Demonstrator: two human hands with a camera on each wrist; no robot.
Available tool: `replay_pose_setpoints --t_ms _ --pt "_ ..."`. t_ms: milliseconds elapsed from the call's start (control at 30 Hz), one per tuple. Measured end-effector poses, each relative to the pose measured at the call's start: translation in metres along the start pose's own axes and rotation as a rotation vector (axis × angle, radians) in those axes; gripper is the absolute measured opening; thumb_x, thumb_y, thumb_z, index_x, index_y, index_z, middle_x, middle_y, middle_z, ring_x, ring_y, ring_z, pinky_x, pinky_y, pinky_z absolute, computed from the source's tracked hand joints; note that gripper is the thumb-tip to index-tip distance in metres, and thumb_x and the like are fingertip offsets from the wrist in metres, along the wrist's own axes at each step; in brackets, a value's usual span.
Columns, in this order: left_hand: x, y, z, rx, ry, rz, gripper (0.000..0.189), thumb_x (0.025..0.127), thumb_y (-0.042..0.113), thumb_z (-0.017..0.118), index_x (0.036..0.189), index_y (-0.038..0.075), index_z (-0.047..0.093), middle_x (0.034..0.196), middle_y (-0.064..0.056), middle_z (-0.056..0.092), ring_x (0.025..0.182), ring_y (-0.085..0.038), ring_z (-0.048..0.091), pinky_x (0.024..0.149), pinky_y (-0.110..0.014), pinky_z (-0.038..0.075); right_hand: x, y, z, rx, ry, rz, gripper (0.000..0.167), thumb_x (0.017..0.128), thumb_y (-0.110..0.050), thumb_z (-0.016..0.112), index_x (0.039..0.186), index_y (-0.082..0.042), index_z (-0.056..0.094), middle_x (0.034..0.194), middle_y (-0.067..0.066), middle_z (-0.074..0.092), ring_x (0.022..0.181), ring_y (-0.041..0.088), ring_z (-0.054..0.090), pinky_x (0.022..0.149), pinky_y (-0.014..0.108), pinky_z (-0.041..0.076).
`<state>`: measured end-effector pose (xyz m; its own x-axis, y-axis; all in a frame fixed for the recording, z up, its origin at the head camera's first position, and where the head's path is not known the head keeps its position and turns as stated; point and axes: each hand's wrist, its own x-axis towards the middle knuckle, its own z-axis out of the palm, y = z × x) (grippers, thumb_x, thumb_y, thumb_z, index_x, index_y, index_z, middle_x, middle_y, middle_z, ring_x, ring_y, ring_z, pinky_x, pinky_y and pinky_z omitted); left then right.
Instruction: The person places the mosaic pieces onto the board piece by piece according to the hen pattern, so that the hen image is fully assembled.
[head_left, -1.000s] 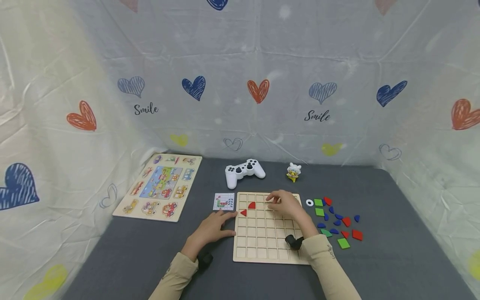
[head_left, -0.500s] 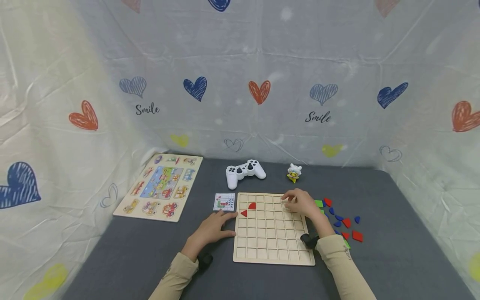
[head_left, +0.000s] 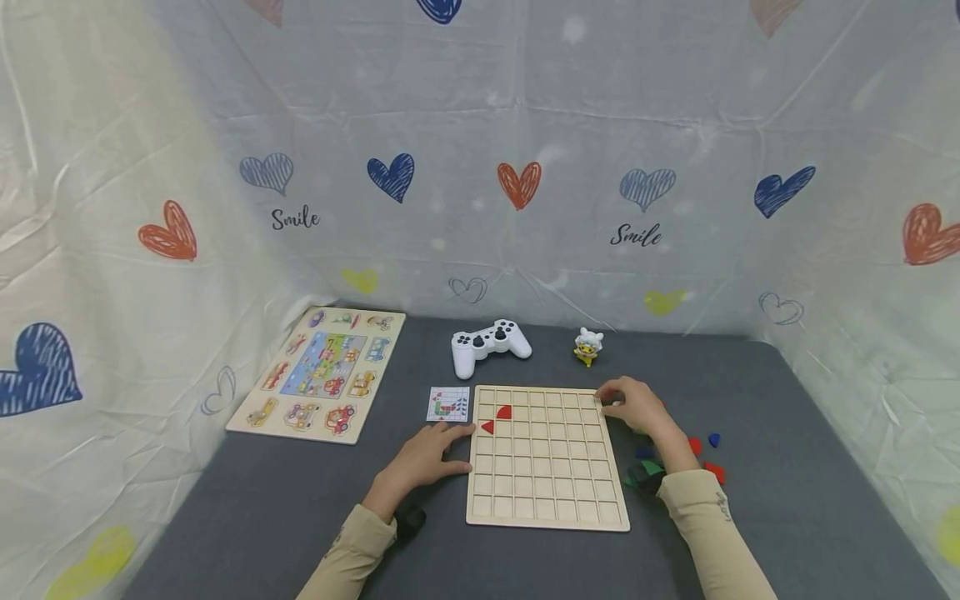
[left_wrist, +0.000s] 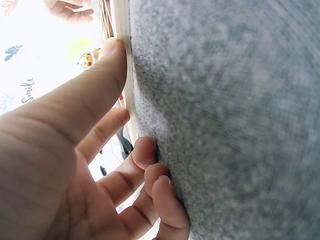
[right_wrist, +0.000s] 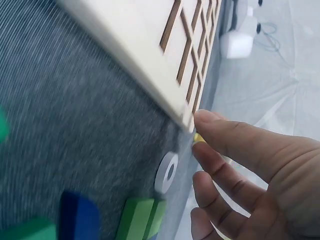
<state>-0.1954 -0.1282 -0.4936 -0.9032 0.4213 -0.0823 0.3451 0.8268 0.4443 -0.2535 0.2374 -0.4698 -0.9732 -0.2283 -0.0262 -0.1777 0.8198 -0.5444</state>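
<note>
The board (head_left: 551, 467) lies on the table (head_left: 795, 517). The left hand (head_left: 422, 454) rests at the board's left edge, thumb and pointer spread wide and touching it, gripping nothing. The right hand (head_left: 637, 410) is at the board's far right corner, thumb and pointer a little apart, holding nothing; I cannot tell if they touch the wood. A red triangle (head_left: 487, 427) and a red quarter (head_left: 504, 412) sit near the far left corner. A card (head_left: 448, 404) lies beside the left edge. Loose pieces (head_left: 715, 473) and a white ring (right_wrist: 166, 172) lie past the right edge.
</note>
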Motion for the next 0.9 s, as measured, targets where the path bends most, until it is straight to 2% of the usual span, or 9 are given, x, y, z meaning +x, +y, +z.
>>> replay_pose_setpoints --t_ms 67,200,433,533,667,900 --pt "0.000 0.000 0.000 -0.002 0.002 0.003 0.064 0.078 0.045 0.070 0.135 0.021 0.050 0.105 -0.009 0.055 0.089 -0.022 0.050 0.073 -0.043 0.042 0.000 0.004 -0.001 -0.031 0.005 0.010 0.022 0.082 -0.009 0.069 0.104 -0.007 0.068 0.102 0.013 0.059 0.086 0.026 0.055 0.071 0.041 0.044" --pt "0.000 0.000 0.000 0.002 0.004 0.007 0.065 0.078 0.045 0.070 0.135 0.021 0.050 0.104 -0.008 0.055 0.088 -0.021 0.049 0.072 -0.043 0.042 -0.002 0.010 -0.004 -0.070 -0.002 0.028 0.021 0.083 -0.010 0.068 0.104 -0.007 0.068 0.101 0.012 0.058 0.082 0.024 0.052 0.069 0.040 0.042" --pt "0.000 0.000 0.000 0.002 0.003 0.008 0.065 0.078 0.045 0.070 0.135 0.021 0.050 0.105 -0.009 0.055 0.088 -0.022 0.049 0.073 -0.044 0.043 -0.006 0.013 -0.007 -0.122 -0.042 0.056 0.025 0.082 -0.006 0.068 0.107 -0.008 0.067 0.104 0.015 0.054 0.099 0.035 0.053 0.078 0.048 0.043" --pt "0.000 0.000 0.000 0.000 0.004 0.012 0.065 0.078 0.045 0.070 0.135 0.021 0.050 0.100 -0.007 0.054 0.085 -0.021 0.048 0.071 -0.041 0.042 -0.007 0.014 -0.008 -0.121 -0.052 0.079 0.027 0.081 -0.001 0.067 0.108 -0.007 0.067 0.105 0.016 0.054 0.100 0.036 0.052 0.079 0.050 0.042" --pt "0.000 0.000 0.000 -0.003 0.004 0.010 0.065 0.078 0.044 0.071 0.135 0.021 0.050 0.089 -0.003 0.050 0.078 -0.017 0.044 0.066 -0.037 0.038 -0.007 0.015 -0.008 -0.121 -0.070 0.087 0.027 0.081 0.000 0.067 0.107 -0.007 0.067 0.103 0.016 0.055 0.098 0.035 0.053 0.077 0.048 0.043" --pt "0.000 0.000 0.000 -0.003 0.002 0.007 0.065 0.078 0.044 0.071 0.135 0.021 0.050 0.089 -0.003 0.050 0.077 -0.017 0.043 0.066 -0.037 0.038 -0.006 0.016 -0.007 -0.147 -0.056 0.061 0.024 0.081 -0.008 0.070 0.105 -0.008 0.067 0.097 0.012 0.059 0.091 0.029 0.056 0.074 0.046 0.044"
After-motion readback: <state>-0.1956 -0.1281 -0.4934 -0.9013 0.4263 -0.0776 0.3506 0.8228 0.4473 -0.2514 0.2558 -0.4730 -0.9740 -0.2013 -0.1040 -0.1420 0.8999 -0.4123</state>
